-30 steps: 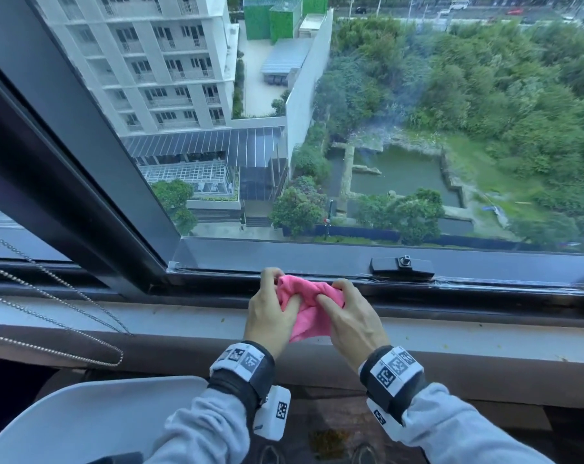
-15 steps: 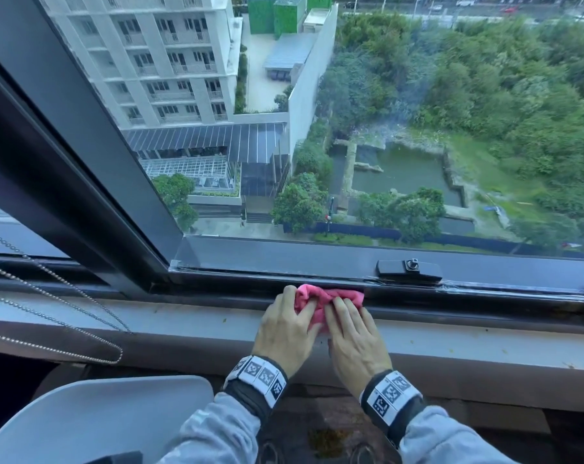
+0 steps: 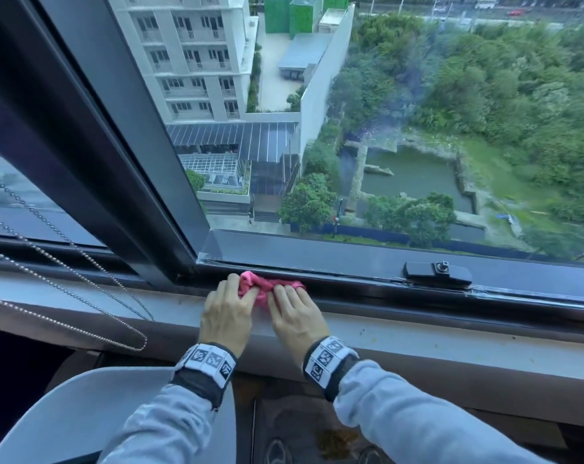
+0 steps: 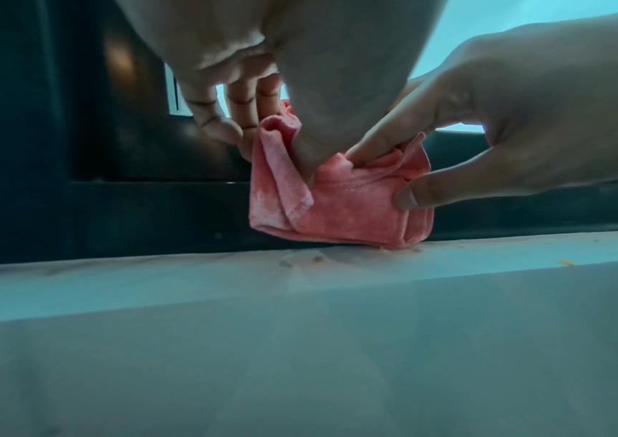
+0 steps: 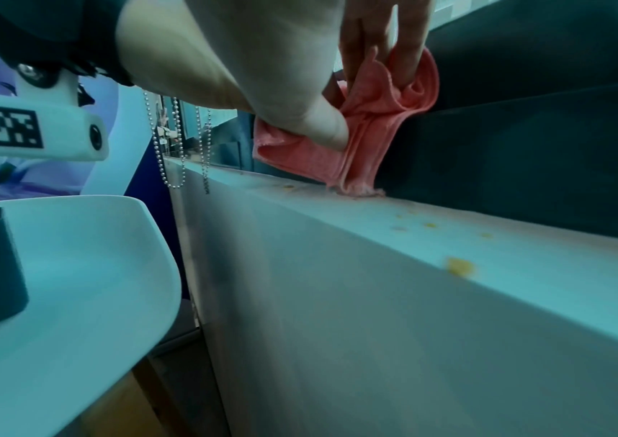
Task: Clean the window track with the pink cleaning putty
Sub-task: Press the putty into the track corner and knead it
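Both hands, left hand (image 3: 228, 313) and right hand (image 3: 295, 314), fingers curled and pinching pink cleaning putty (image 3: 267, 287) against window track (image 3: 350, 289) at frame corner, 9 o'clock of latch (image 3: 437, 272); risk: bunched folds skip the groove, crumbs on sill (image 3: 451, 343) stay.

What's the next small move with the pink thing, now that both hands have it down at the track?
Probably slide it right along the window track, pressing down. Left hand and right hand pinch the pink putty, which looks like folded cloth, near the track's left corner; the stretch toward the latch lies untouched. Crumbs dot the sill.
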